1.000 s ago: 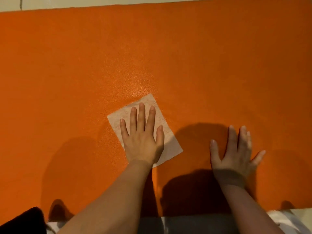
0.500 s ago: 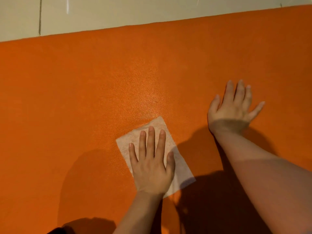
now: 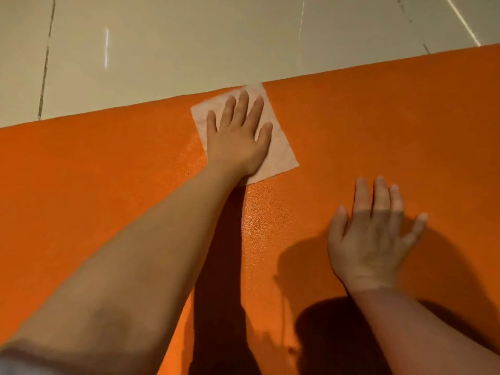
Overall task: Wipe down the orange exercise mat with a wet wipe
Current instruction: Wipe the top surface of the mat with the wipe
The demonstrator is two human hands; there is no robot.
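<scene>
A flat, open left hand [image 3: 238, 142] presses the wet wipe [image 3: 278, 155] against the orange mat's [image 3: 108, 171] far edge, while the open right hand [image 3: 370, 239] braces the mat

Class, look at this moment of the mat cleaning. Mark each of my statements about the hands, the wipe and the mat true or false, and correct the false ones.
1. The left hand presses flat on the wet wipe. True.
2. The wipe lies at the mat's far edge, beside the tiled floor. True.
3. The right hand grips a second wipe. False: it rests flat on the bare mat.
4. The wipe is crumpled into a ball. False: it lies spread flat.
</scene>
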